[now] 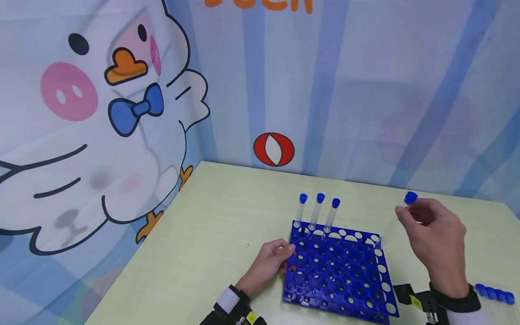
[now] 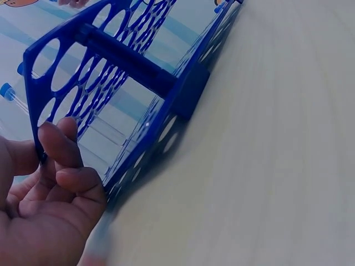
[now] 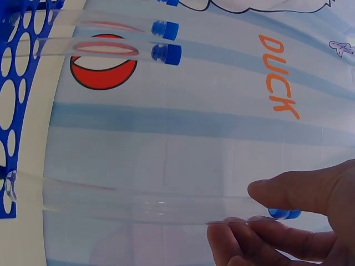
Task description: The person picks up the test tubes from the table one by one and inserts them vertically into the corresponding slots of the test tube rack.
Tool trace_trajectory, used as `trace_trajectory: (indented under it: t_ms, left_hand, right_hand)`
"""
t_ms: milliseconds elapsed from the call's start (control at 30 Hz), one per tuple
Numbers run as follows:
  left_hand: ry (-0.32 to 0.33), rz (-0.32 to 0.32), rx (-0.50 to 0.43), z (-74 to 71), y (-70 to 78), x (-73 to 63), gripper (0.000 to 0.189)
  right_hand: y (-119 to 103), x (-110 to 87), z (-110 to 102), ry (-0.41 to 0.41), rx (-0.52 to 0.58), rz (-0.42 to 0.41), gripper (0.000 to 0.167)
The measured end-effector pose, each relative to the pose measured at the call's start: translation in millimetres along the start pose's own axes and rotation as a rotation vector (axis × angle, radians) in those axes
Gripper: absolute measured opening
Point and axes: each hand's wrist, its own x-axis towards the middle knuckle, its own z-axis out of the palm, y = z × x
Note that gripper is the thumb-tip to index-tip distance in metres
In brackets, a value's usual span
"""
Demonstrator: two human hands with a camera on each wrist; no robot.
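A blue test tube rack [image 1: 334,285] with rows of round holes stands on the table. My left hand [image 1: 266,261] grips its left side; in the left wrist view, the thumb and fingers pinch the end of its upper plate [image 2: 34,91]. Up at the right, my right hand [image 1: 440,241] pinches a clear test tube [image 3: 150,210] just below its blue cap [image 1: 410,197]. This tube slants down toward the rack's far right corner; whether its rounded tip is in a hole I cannot tell. Three capped tubes [image 1: 317,210] stand in the rack's back row, at the left.
Several blue-capped tubes lie side by side on the table at the right, their caps [image 1: 494,293] showing beyond my right wrist. Behind the pale table [image 1: 227,203] hangs a backdrop [image 1: 365,113] with a cartoon duck and a ball.
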Motion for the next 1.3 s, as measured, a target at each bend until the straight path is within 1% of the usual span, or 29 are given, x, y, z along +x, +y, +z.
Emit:
trace_trajectory:
  t_ms: [200, 367, 500, 700, 867, 967, 1067, 1133, 1167, 1300]
  left_hand:
    - [0.014, -0.001, -0.023, 0.9, 2.2, -0.9, 0.029]
    - [0.020, 0.006, -0.024, 1.5, 2.0, -1.6, 0.027]
    - [0.024, 0.015, -0.023, 0.8, 0.5, -0.9, 0.028]
    - [0.012, 0.017, -0.026, 0.3, -1.7, -1.0, 0.028]
    - [0.005, 0.032, -0.017, 0.0, -2.2, -0.5, 0.028]
    - [0.010, 0.028, -0.014, 0.7, -1.1, -0.6, 0.029]
    - [0.014, 0.026, -0.019, 1.4, -0.1, -1.0, 0.029]
    - [0.014, 0.026, -0.019, 2.5, 5.0, -3.7, 0.028]
    - [0.013, 0.028, -0.021, 2.9, 7.4, -4.8, 0.027]
    - [0.014, 0.028, -0.021, 2.2, 6.7, -4.3, 0.026]
  right_hand:
    - [-11, -3.0, 15, 0.014, 0.059, -0.083, 0.028]
    - [-17, -5.8, 28, -0.001, 0.088, -0.132, 0.029]
    - [-19, -5.6, 39, 0.005, 0.120, -0.165, 0.029]
    - [-18, -5.7, 52, 0.029, 0.155, -0.178, 0.028]
    - [-18, -6.6, 59, 0.029, 0.169, -0.187, 0.030]
    - [-17, -6.8, 63, 0.021, 0.174, -0.186, 0.031]
    - [-9, -3.9, 72, 0.036, 0.152, -0.191, 0.034]
    - [-8, -4.5, 74, 0.016, 0.145, -0.180, 0.035]
    - [7, 1.8, 84, 0.024, 0.121, -0.187, 0.037]
    - [35, 12.4, 103, -0.036, 0.076, -0.167, 0.041]
